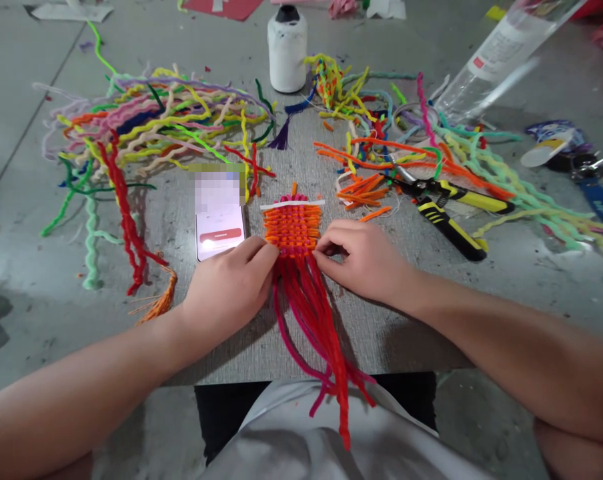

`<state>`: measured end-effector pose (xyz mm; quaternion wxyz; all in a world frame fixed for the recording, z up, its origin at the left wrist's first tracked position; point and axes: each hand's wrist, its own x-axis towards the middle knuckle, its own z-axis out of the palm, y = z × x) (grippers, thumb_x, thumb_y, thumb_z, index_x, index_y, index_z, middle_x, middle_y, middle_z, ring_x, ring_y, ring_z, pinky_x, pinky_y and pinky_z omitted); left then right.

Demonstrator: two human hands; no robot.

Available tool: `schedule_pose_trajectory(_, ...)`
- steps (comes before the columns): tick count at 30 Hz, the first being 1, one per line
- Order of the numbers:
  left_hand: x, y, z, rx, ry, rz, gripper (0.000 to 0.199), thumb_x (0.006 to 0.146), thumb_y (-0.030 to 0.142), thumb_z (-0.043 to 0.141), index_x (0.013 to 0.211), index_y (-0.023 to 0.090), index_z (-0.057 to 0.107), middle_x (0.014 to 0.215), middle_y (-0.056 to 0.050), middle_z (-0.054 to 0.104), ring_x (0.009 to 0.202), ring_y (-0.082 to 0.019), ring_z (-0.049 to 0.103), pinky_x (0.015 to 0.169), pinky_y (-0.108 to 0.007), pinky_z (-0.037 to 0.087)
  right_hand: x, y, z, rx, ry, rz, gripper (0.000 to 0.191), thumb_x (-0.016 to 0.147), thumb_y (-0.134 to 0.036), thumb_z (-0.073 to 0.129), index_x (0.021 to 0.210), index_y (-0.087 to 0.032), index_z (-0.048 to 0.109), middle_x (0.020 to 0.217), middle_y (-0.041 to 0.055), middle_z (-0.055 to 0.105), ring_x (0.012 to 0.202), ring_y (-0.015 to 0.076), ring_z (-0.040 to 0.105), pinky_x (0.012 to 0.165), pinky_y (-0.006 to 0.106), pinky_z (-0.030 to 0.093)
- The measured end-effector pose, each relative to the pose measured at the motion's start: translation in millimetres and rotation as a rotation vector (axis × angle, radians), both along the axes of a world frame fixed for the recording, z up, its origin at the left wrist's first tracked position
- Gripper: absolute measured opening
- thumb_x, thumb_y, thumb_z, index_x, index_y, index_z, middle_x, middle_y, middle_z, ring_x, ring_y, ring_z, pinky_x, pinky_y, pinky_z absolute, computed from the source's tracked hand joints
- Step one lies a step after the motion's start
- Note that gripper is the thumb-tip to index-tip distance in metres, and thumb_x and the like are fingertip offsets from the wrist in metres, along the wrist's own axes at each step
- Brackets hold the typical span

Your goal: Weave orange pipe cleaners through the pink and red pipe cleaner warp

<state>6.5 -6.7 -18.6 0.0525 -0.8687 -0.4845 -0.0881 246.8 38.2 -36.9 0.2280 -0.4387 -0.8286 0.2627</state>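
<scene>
A woven piece of orange and pink fuzzy stems (292,230) lies at the middle of the grey table, with a white strip (301,205) across its top. Long red and pink stems (321,320) trail from its lower end over the table edge. My left hand (236,277) is closed at the weave's lower left corner, its fingertips pressed on it. At the lower right corner, my right hand (364,259) pinches the edge with thumb and forefinger. Exactly what lies between those fingertips is too small to tell.
A phone (220,230) lies beside my left hand. Behind are a heap of coloured stems (156,127) and a white bottle (288,53). To the right lie yellow-black pliers (446,207), cut orange pieces (365,191), more stems (521,180) and a clear plastic bottle (501,60).
</scene>
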Motion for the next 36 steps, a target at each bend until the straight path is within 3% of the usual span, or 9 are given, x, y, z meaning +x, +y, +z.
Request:
schedule_pose_trajectory(7,-2.1,3.5,-0.4,-0.1,-0.129,0.003,0.011,0.097,0.019,0.049,0.097,0.018,0.06,0.086,-0.003,0.068,0.066,-0.017,0.063,0.053,-0.029,0.031,4.7,2.5,2.3,0.021,0.026,0.114,0.014,0.091,-0.021,0.063,0.079,-0.016,0.069,0.082,0.0038,0.066,0.077,0.0162,0.061,0.071,0.03,0.043)
schedule_pose_trajectory(12,0.0,1.4,1.0,-0.082,-0.107,0.086,0.006,0.097,0.019,0.05,0.092,0.02,0.053,0.074,0.0,0.063,0.058,-0.017,0.058,0.051,-0.03,0.025,2.5,3.4,6.3,-0.02,-0.006,0.082,0.015,0.091,-0.02,0.063,0.078,-0.016,0.068,0.081,0.003,0.064,0.076,0.0156,0.06,0.069,0.029,0.042)
schedule_pose_trajectory(17,3.2,2.9,3.1,-0.044,-0.043,0.107,0.014,0.1,0.02,0.048,0.087,0.02,0.054,0.073,-0.001,0.062,0.057,-0.017,0.057,0.05,-0.03,0.023,0.6,2.3,6.0,-0.02,-0.02,0.031,0.013,0.091,-0.02,0.063,0.08,-0.015,0.068,0.082,0.004,0.066,0.077,0.016,0.061,0.071,0.029,0.042)
schedule_pose_trajectory(20,2.2,4.0,4.0,-0.041,-0.015,0.053,0.016,0.1,0.018,0.047,0.09,0.018,0.059,0.082,-0.003,0.065,0.059,-0.017,0.059,0.048,-0.031,0.025,1.2,2.1,6.5,-0.023,-0.005,0.031,0.011,0.088,-0.018,0.065,0.079,-0.015,0.069,0.081,0.0029,0.065,0.076,0.015,0.061,0.07,0.028,0.042)
schedule_pose_trajectory(23,0.5,2.1,5.9,-0.011,-0.031,0.001,0.017,0.099,0.017,0.048,0.099,0.015,0.065,0.096,-0.007,0.067,0.069,-0.02,0.064,0.049,-0.031,0.036,1.3,1.8,8.4,-0.004,0.032,0.031,0.009,0.086,-0.017,0.066,0.078,-0.016,0.067,0.077,0.0012,0.063,0.072,0.0129,0.057,0.066,0.026,0.039)
schedule_pose_trajectory(25,1.0,-1.1,8.0,0.041,-0.062,-0.048,0.02,0.099,0.016,0.049,0.108,0.012,0.067,0.102,-0.011,0.067,0.079,-0.023,0.067,0.056,-0.032,0.047,0.9,1.9,8.7,0.017,0.07,0.014,0.009,0.088,-0.018,0.064,0.08,-0.016,0.067,0.076,0.0002,0.061,0.069,0.0121,0.054,0.065,0.026,0.039)
schedule_pose_trajectory(28,5.1,-7.8,10.6,0.076,-0.088,-0.229,0.025,0.1,0.017,0.052,0.118,0.01,0.068,0.109,-0.014,0.069,0.092,-0.028,0.066,0.073,-0.04,0.059,1.0,3.6,6.4,0.024,0.104,0.052,0.009,0.093,-0.023,0.065,0.089,-0.016,0.068,0.08,0.0004,0.061,0.07,0.0121,0.053,0.066,0.026,0.039)
schedule_pose_trajectory(31,9.8,-14.0,9.5,0.036,-0.064,-0.382,0.024,0.1,0.017,0.053,0.117,0.011,0.07,0.118,-0.013,0.072,0.098,-0.028,0.067,0.079,-0.043,0.062,2.5,6.5,2.8,0.018,0.089,0.139,0.014,0.093,-0.03,0.07,0.094,-0.016,0.07,0.086,0.0012,0.063,0.069,0.012,0.052,0.066,0.026,0.039)
schedule_pose_trajectory(36,10.3,-17.3,6.9,0.006,-0.083,-0.453,0.023,0.101,0.016,0.053,0.112,0.01,0.072,0.121,-0.012,0.073,0.105,-0.03,0.067,0.079,-0.043,0.064,5.2,8.8,2.4,0.008,0.04,0.176,0.015,0.093,-0.031,0.071,0.094,-0.016,0.071,0.089,0.0022,0.064,0.067,0.0118,0.049,0.066,0.027,0.039)
